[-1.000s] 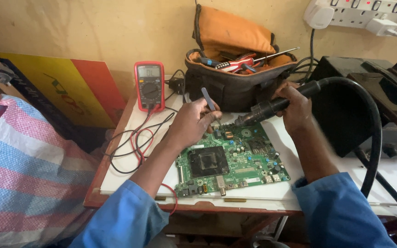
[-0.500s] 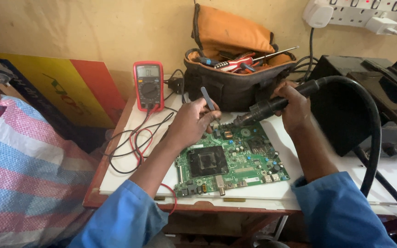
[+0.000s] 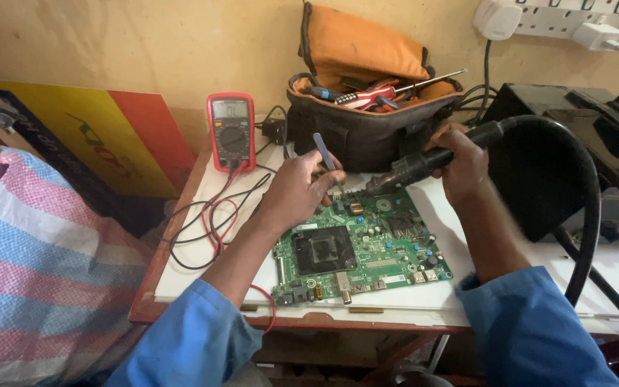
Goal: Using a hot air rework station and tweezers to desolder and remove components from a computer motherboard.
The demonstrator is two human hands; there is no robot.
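While a green circuit board [image 3: 360, 247] lay flat on the white top of a small work table [image 3: 202, 279], two bare hands in blue sleeves worked over its far edge. Reaching in from the lower left, the left hand [image 3: 299, 190] rested at the board's upper left corner, its fingers pinched around a slim pair of tweezers [image 3: 326, 156] whose blue-grey handle stood up above the knuckles and whose tips pointed down at the board. Coming from the right, the right hand [image 3: 463, 163] was clenched around the black handle of a hot-air tool [image 3: 413, 167], which slanted down to the left so that its nozzle sat just above the board's top edge, close beside the tweezers. A thick black hose [image 3: 585, 208] looped from the back of that tool, arching to the right and down past the table's front corner. Behind the board stood a black and orange tool bag [image 3: 363, 118], open, with screwdrivers poking out. To the left of the bag, a red multimeter [image 3: 231, 132] leaned against the wall, and its red and black leads [image 3: 209, 222] curled across the table's left side. A white power strip [image 3: 567, 18] hung on the wall at upper right, above a black box-shaped unit [image 3: 539, 165]. A striped pink and blue woven sack [image 3: 37, 265] filled the lower left.
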